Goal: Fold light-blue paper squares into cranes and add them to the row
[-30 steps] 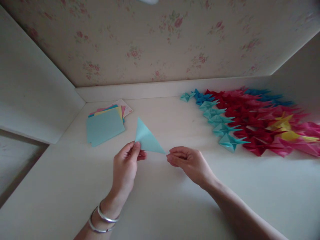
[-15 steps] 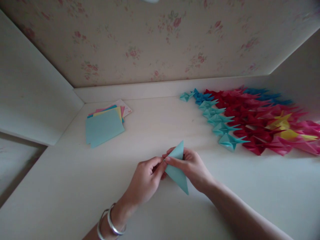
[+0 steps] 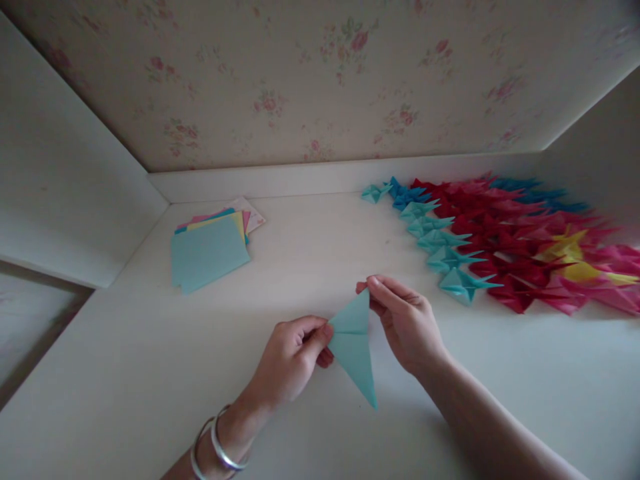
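Note:
Between my hands is a light teal sheet of origami paper (image 3: 353, 350), folded into a triangle with a crease across its middle. My left hand (image 3: 295, 357) pinches its left corner between thumb and fingers. At the top corner, my right hand (image 3: 405, 317) grips the paper with thumb and fingertips. The lower corner hangs free, pointing down toward me. Some fingers of both hands are hidden behind the paper or curled out of sight.
A stack of square paper (image 3: 213, 253), teal on top with yellow, blue and pink below, lies at the left on the white table (image 3: 300, 260). Folded paper figures (image 3: 505, 240) in teal, red, pink, blue and yellow fill the right back. A floral wall (image 3: 280, 80) rises behind.
My right hand has moved up from the paper's middle to its top corner. The triangle's face and crease now show more fully. My left hand keeps its pinch on the left corner.

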`<state>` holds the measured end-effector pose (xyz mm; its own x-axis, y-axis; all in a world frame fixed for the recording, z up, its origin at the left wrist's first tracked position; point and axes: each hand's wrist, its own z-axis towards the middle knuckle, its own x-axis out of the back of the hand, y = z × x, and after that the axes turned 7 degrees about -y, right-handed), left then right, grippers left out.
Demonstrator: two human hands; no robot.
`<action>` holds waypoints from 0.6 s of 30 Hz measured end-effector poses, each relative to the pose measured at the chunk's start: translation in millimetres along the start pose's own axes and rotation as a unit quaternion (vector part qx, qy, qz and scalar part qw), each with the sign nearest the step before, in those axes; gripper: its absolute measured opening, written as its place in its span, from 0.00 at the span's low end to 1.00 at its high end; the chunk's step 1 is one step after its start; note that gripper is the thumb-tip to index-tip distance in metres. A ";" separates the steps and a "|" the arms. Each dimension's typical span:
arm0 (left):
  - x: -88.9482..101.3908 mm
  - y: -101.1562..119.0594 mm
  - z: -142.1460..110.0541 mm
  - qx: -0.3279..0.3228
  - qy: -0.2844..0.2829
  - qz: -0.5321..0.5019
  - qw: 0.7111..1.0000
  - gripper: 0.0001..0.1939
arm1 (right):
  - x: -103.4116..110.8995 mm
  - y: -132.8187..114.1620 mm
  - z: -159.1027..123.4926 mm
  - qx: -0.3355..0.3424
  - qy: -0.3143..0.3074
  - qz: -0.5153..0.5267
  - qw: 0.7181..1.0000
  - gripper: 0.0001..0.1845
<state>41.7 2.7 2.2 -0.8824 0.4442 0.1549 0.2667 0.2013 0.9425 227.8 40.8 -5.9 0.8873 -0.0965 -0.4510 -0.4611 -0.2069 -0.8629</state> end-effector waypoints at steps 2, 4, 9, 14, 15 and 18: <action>-0.8 -0.5 0.0 0.000 0.018 0.003 1.000 0.20 | 2.3 -2.7 2.6 0.013 0.030 0.023 0.999 0.09; -0.8 0.3 0.4 -0.004 0.040 -0.003 0.999 0.20 | 2.2 -3.5 1.4 0.011 0.018 0.024 0.999 0.10; 1.8 -0.4 3.9 -0.017 0.096 -0.003 0.995 0.16 | -7.4 4.3 -13.0 -0.055 -0.191 -0.106 0.974 0.12; 0.2 -12.5 5.2 -0.128 0.254 0.171 0.943 0.13 | -9.9 18.4 -18.1 -0.018 -0.159 -0.207 0.965 0.16; -1.0 -14.5 4.7 -0.161 0.268 0.222 0.924 0.10 | -9.2 20.3 -17.6 -0.012 -0.147 -0.207 0.967 0.16; -5.3 -16.8 3.1 -0.216 0.228 0.328 0.891 0.06 | -7.8 21.1 -17.3 0.003 -0.138 -0.205 0.969 0.16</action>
<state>43.0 -0.3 -15.3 -0.6838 -0.0784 0.7255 0.6959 -0.3689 0.6161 211.3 20.3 -16.6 0.9600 0.2563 -0.1127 -0.0709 -0.1669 -0.9834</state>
